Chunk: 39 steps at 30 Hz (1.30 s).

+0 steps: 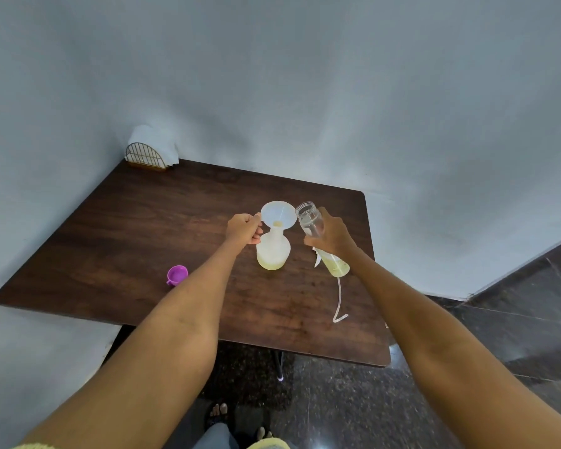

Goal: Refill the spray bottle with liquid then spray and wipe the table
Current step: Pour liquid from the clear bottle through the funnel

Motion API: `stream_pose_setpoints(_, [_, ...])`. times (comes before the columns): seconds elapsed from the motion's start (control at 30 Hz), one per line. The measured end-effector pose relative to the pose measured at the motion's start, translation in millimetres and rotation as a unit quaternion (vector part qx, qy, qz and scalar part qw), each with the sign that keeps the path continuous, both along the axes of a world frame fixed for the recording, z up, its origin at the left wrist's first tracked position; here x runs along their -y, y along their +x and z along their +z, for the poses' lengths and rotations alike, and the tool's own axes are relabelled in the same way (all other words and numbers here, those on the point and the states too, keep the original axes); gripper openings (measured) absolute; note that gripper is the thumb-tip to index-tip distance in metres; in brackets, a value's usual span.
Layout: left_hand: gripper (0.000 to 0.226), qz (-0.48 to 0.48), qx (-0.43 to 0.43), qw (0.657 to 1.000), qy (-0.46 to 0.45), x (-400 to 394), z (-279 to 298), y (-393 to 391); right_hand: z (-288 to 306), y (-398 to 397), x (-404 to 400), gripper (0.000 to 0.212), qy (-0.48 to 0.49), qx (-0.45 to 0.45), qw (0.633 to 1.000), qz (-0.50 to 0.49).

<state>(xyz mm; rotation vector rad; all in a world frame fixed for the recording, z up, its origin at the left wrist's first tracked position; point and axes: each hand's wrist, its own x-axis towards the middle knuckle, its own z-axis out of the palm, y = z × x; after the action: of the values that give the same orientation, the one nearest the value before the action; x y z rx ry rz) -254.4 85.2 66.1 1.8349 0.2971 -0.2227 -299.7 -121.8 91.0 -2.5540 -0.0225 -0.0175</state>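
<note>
Funnel [278, 214] atop spray bottle [273, 251]

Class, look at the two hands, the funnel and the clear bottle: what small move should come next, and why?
Probably tip the clear bottle further so its open mouth comes over the funnel. The right hand holds it tilted beside the funnel, yellow liquid pooled at its base, while the left hand steadies the funnel seated in the white bottle.
</note>
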Motion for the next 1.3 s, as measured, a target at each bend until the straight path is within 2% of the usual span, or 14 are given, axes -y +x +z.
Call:
stream_pose_setpoints(0.2, [0.031,0.006,0.003,1.0,0.002,2.9,1.5,6.4,0.7,14.9,-0.5,0.051,-0.1,-0.008,0.995,0.02])
stream_pose_setpoints(0.43, [0.031,-0.004,0.003,1.0,-0.004,3.6,0.0,14.3,5.8,31.1,-6.7,0.061,-0.212,0.004,0.977,0.012])
stream_pose_setpoints(0.63, [0.021,-0.018,0.013,1.0,-0.005,2.1,1.8,16.4,8.3,39.2,-3.9,0.06,-0.249,0.031,0.968,0.009])
stream_pose_setpoints(0.87, [0.022,-0.018,0.026,0.999,0.007,1.2,-0.2,19.9,11.3,43.0,-0.3,0.062,-0.304,0.029,0.952,0.009])
stream_pose_setpoints(1.3, [0.024,-0.018,0.058,0.998,0.018,-0.3,0.4,20.7,13.1,42.0,-1.3,0.061,-0.32,0.046,0.946,0.022])
